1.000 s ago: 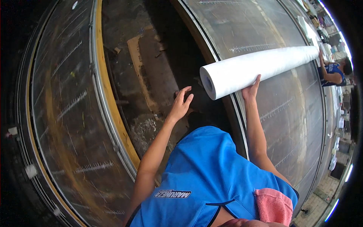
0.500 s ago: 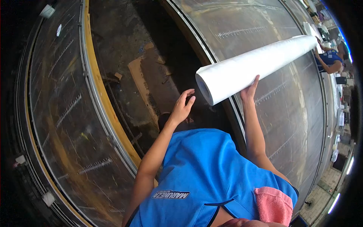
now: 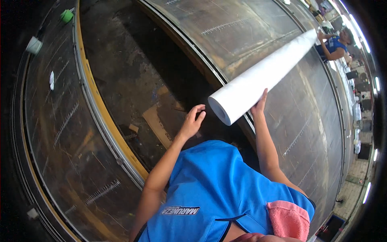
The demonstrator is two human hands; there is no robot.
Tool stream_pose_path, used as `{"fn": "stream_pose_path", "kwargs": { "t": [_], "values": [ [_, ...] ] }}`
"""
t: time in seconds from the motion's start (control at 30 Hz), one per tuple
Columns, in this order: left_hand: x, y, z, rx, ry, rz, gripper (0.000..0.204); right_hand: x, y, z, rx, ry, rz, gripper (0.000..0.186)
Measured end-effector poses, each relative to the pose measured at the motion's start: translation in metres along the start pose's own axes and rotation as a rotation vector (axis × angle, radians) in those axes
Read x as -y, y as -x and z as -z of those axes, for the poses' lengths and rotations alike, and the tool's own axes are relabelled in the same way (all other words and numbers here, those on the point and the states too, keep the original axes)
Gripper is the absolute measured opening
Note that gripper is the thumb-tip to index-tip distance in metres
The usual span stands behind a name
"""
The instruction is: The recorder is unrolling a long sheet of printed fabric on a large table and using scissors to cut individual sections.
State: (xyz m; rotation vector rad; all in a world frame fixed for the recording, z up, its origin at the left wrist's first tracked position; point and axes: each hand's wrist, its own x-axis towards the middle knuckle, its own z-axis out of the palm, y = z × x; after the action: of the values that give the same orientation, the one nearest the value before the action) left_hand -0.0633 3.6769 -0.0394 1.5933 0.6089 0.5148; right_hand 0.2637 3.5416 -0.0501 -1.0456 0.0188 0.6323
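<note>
A long white roll (image 3: 264, 72) lies diagonally over the right metal table (image 3: 242, 40), its near end hanging past the rail. My right hand (image 3: 259, 103) grips the roll from below, near that end. My left hand (image 3: 194, 119) is open with slightly curled fingers, just left of the roll's end and apart from it, over the dark aisle between tables. At the roll's far end a co-worker (image 3: 336, 47) in a blue sleeveless top has hands at it.
A second metal table (image 3: 60, 133) with a yellow-edged rail runs on the left, bearing a green container (image 3: 67, 15), a white bucket (image 3: 34, 45) and a white scrap (image 3: 52, 80). Cardboard (image 3: 159, 129) lies on the aisle floor (image 3: 117, 48). Assorted items line the far right.
The roll now slants more steeply, its near end lower in the picture and my hands with it. The view has turned, showing the green container. The co-worker appears higher up.
</note>
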Motion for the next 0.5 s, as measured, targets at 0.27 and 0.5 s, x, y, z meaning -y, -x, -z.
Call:
{"fn": "stream_pose_path", "kwargs": {
  "t": [0.27,0.5],
  "values": [
    [-0.012,-0.114,0.137,-0.018,0.008,-0.04,0.035,-0.058,-0.088,-0.122,-0.002,-0.033,-0.038,0.107],
    [0.004,-0.233,0.228,0.04,-0.067,-0.025,0.036,-0.118,-0.176,-0.24,0.068,-0.137,-0.001,0.105]
  ]
}}
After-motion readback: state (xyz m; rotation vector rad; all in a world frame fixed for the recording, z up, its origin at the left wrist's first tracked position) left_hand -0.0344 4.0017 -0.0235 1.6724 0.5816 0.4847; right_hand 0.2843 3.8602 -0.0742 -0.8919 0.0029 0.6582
